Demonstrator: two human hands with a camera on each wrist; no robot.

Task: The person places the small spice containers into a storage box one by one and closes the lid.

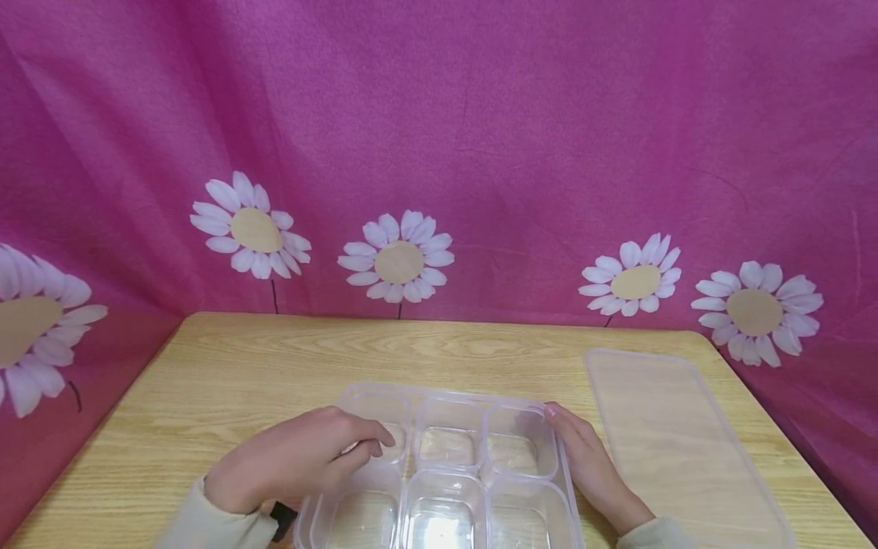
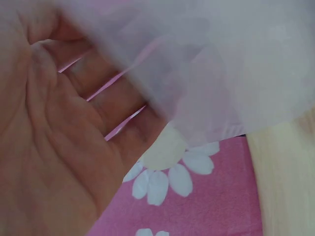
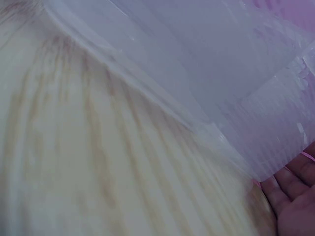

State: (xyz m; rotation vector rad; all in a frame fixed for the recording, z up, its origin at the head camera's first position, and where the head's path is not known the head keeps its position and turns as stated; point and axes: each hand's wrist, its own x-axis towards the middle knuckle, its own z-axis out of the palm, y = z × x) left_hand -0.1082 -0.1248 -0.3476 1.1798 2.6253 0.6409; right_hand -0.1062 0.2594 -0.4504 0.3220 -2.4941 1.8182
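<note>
A clear plastic box (image 1: 458, 396) with several square compartments stands at the table's near edge. My left hand (image 1: 312, 450) reaches over its left side, fingers slightly bent and loose above the far-left compartment (image 1: 373, 404). In the left wrist view, gaps show between the fingers (image 2: 106, 96), and the fingertips pass behind cloudy plastic (image 2: 211, 88). Whether they touch a wall is unclear. On the right, my right hand (image 1: 593, 465) holds the box's side, its thumb on the far-right corner rim. In the right wrist view, fingers (image 3: 290, 184) lie against the box's corner (image 3: 256, 162).
A flat translucent lid (image 1: 686, 442) lies on the wooden table (image 1: 226, 366) to the right of the box. Behind and beside the table hangs a magenta cloth (image 1: 466, 137) with large white daisies.
</note>
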